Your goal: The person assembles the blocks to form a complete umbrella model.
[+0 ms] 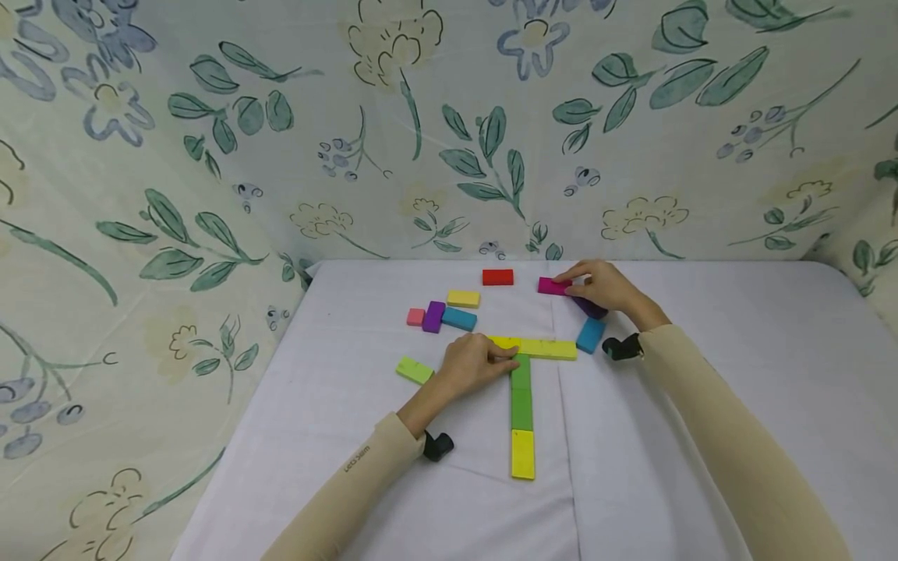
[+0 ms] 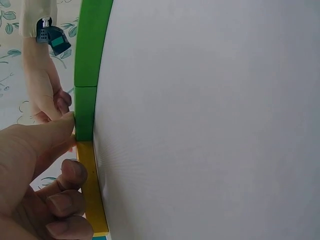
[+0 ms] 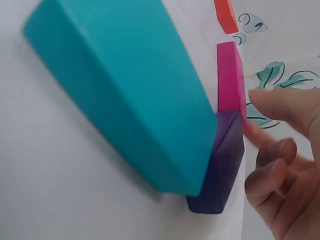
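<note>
My left hand (image 1: 471,365) reaches to the corner where a green block (image 1: 521,372) meets a row of yellow blocks (image 1: 550,350). In the left wrist view its thumb rests at the green block's upper edge, the index finger just behind. My right hand (image 1: 605,287) is over a magenta block (image 1: 549,286) at the back, index and thumb tips right at its top. Under that hand a dark purple block (image 3: 220,170) touches the magenta one end to end. A blue block (image 3: 135,100) leans diagonally toward the purple one, near the row's right end.
Below the row, another green block (image 1: 521,410) and a yellow block (image 1: 522,456) continue the column. A red block (image 1: 497,277) lies at the back. Pale yellow (image 1: 463,299), blue (image 1: 459,319), purple (image 1: 433,317), pink (image 1: 415,317) and lime (image 1: 415,370) blocks lie leftward on the white cloth.
</note>
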Motion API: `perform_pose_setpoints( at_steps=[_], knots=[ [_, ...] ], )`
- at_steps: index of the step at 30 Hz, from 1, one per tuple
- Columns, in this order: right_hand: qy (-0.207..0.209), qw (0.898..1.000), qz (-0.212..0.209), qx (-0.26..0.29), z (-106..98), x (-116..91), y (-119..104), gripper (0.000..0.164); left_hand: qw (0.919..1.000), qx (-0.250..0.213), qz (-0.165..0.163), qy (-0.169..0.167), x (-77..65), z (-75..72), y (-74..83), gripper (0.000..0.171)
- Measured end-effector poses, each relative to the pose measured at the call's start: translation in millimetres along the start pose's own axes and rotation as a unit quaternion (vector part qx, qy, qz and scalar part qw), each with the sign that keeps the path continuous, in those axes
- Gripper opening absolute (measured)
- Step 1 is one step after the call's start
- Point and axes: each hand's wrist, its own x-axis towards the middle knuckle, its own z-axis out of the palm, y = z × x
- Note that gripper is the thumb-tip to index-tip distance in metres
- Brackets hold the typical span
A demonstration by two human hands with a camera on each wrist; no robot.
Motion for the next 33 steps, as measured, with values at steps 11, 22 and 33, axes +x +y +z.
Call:
perform_pose_setpoints(
  at_steps=[11,22,33],
  knots=[
    [0.046,0.997,0.055,-0.026,-4,-41,10,0.048,1.0000,-0.007,0.003,0.002,-0.2,1.1,0.2,0.034],
    [0.046,0.998,0.025,0.018,2,-63,34,0.043,0.9998,-0.007,-0.019,0.001,0.1,1.6,-0.8,0.035],
    [0.010,0.999,0.024,0.029,1,-63,33,0.041,0.9998,-0.012,-0.016,0.001,0.0,2.7,-0.1,0.034]
  ],
)
